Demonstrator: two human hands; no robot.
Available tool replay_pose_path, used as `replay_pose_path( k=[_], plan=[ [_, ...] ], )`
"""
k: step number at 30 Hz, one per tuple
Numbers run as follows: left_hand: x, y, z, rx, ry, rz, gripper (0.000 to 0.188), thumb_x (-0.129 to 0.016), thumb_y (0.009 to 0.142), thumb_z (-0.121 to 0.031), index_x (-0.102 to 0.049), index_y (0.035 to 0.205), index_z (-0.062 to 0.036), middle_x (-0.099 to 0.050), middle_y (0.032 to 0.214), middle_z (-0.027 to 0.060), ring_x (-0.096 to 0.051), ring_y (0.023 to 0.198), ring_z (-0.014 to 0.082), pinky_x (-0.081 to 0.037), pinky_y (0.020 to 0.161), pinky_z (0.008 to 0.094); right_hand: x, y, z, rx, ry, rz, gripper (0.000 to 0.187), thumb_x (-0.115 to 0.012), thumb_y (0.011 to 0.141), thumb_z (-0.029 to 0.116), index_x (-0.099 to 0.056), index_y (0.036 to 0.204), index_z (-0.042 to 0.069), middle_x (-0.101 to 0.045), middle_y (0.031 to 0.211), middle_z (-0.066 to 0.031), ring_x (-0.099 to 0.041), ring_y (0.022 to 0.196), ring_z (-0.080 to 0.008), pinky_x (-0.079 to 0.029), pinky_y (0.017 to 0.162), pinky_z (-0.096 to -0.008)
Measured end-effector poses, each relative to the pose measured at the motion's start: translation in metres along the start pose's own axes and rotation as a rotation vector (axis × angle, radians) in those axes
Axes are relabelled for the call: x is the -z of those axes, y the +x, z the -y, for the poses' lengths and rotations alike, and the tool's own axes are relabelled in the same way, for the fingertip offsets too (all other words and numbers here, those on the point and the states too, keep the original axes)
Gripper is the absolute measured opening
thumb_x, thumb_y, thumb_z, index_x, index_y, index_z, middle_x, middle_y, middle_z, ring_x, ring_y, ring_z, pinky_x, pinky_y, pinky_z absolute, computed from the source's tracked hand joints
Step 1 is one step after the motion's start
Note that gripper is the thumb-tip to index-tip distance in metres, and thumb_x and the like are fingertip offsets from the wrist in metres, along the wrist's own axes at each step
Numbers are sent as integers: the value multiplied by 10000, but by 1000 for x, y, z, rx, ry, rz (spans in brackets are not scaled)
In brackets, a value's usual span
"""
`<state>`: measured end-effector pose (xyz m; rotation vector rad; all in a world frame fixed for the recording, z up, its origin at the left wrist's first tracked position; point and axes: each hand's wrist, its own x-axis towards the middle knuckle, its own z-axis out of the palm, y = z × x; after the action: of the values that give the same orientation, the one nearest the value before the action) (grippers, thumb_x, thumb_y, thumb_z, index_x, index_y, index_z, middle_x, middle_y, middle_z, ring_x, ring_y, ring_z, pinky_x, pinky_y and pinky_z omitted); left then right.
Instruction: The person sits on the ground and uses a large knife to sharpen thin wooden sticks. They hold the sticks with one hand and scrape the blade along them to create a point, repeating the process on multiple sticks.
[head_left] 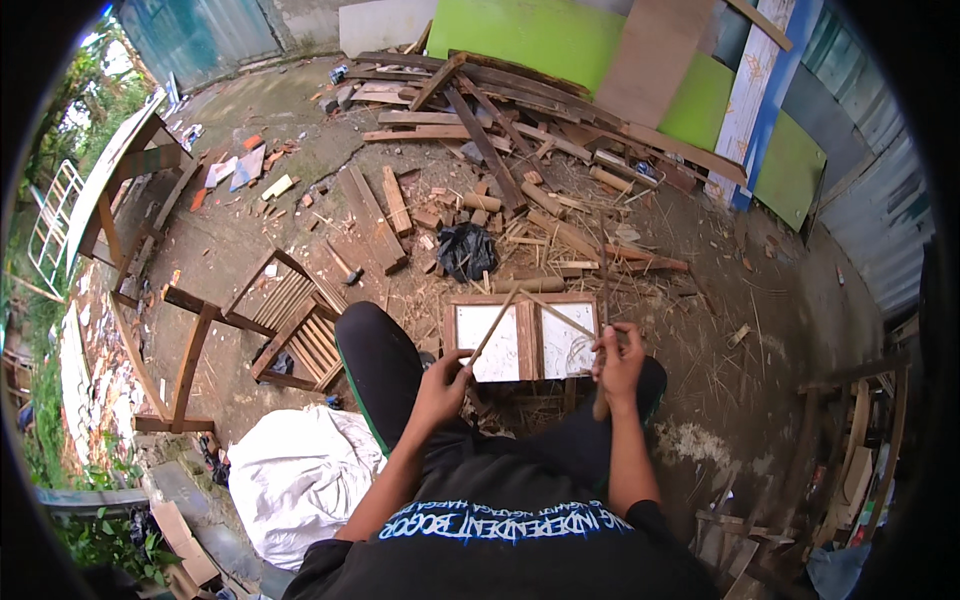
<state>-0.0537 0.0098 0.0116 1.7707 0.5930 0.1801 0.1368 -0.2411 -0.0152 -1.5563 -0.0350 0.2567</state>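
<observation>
A thin tan strip (495,325), which looks like split bamboo, rises from my left hand (440,390); its fingers are closed on the lower end. At its top the strip meets a second slanting length (556,317) that runs down to my right hand (622,362). Whether this is one bent strip or two pieces I cannot tell. My right hand is closed, also around a long thin dark tool or stick (601,270) standing almost upright, its lower end below the fingers. Under the strips, between my knees, lies a wood-framed white panel (536,345).
Ahead lie a black plastic bag (466,251), wood scraps, bamboo pieces and a pile of planks (490,150). A hammer (346,264) and slatted wooden frame (300,330) are at left, beside a white sack (300,480). Green boards (530,45) lean at the back.
</observation>
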Motion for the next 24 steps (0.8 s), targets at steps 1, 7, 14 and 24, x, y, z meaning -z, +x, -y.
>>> replay_pose_path(
  k=[1,7,14,24],
  plan=[
    [-1,5,-5,2,177,6,261,-666,980,-79,-727,1223,-6,-722,882,170,-720,772,278,-552,741,385,-5,-6,-6,-51,72,-9,210,-626,1072,227,-554,1168,55,-659,738,-79,-518,423,-92,-367,342,-256],
    [-18,39,-10,-136,392,28,183,-754,901,-70,-799,1069,-13,-732,1011,205,-728,860,361,-571,781,426,-39,-35,-29,-216,151,-1,221,-637,1065,224,-614,1151,21,-623,751,-67,-513,410,-97,-381,334,-275],
    [-33,59,4,-238,388,11,167,-763,887,-38,-795,1050,-21,-742,1005,175,-741,830,305,-588,737,390,-32,-51,-45,-272,106,78,214,-621,1074,229,-640,1150,30,-625,750,-62,-511,423,-94,-393,357,-275],
    [-52,55,-12,-371,298,-167,349,-722,932,5,-672,1272,-53,-736,1040,177,-745,912,340,-587,753,419,-19,-76,-50,-378,-85,346,265,-605,1083,227,-640,1170,-20,-648,757,-75,-499,417,-72,-377,367,-257]
  ],
)
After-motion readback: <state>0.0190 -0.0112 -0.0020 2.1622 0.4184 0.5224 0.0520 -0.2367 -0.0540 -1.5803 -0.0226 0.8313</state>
